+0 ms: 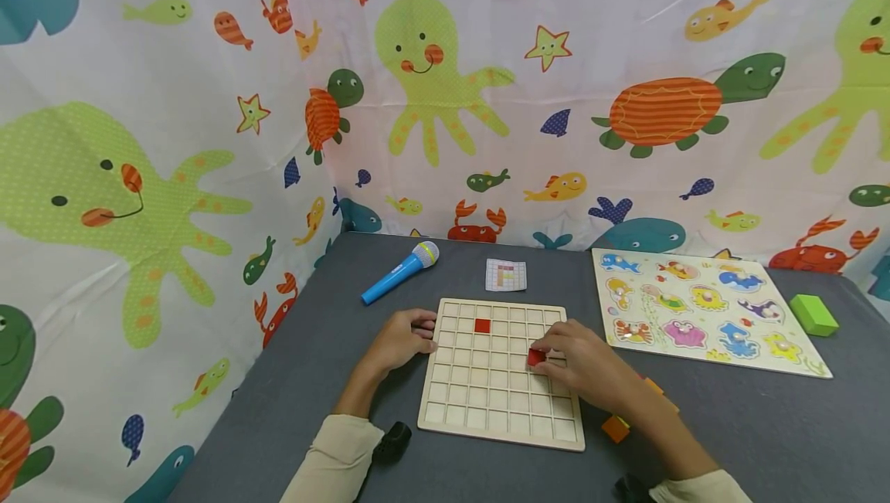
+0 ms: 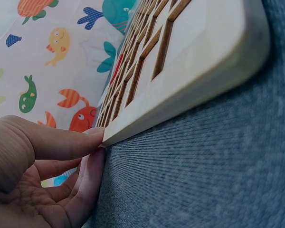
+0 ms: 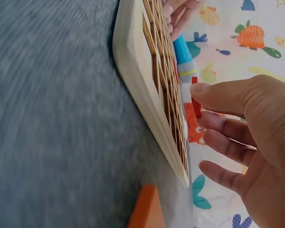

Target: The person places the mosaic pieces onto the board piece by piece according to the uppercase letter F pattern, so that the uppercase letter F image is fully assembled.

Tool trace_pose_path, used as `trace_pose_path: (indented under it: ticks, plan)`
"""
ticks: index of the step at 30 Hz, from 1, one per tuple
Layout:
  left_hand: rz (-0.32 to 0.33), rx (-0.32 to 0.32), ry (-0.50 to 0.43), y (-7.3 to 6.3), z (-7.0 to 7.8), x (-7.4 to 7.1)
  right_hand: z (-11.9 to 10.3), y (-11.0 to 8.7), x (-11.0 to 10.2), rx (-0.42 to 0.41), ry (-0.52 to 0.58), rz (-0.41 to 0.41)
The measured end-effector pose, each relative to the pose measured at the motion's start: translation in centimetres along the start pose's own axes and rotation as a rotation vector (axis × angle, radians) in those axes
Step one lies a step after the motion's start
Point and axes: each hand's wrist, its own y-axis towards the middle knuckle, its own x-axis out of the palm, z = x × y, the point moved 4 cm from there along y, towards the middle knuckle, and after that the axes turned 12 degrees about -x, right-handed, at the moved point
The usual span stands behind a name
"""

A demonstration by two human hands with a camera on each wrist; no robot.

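Observation:
A wooden grid board (image 1: 499, 419) lies on the dark table, with one red square tile (image 1: 482, 326) in a cell near its far edge. My left hand (image 1: 403, 342) holds the board's left edge; up close in the left wrist view, the thumb (image 2: 80, 142) presses on the rim with the fingers beside and below it. Over the right part of the grid, my right hand (image 1: 587, 364) pinches another red tile (image 3: 195, 97) between thumb and fingertips. That thin tile stands tilted above the cells in the right wrist view, the other fingers spread loosely behind it.
A small pattern card (image 1: 506, 275) lies beyond the board, with a blue toy microphone (image 1: 399, 274) to its left. At right are a sea-animal peg puzzle (image 1: 716, 310) and a green block (image 1: 813, 315). Orange pieces (image 1: 616, 429) lie partly hidden beneath the right forearm.

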Motion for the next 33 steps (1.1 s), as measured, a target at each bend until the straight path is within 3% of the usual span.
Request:
trace_pose_path:
  ticks: [7, 23, 33]
  plan:
    - [0.006, 0.000, 0.004, 0.0, 0.0, 0.1, -0.8, 1.3, 0.2, -0.047, -0.011, 0.024]
    - [0.003, -0.006, -0.003, 0.0, 0.0, 0.0, -1.8, 4.1, 0.9, 0.028, 0.020, -0.011]
    - [-0.002, 0.007, -0.005, 0.0, 0.1, 0.0, -0.9, 5.6, 1.7, 0.055, 0.035, -0.027]
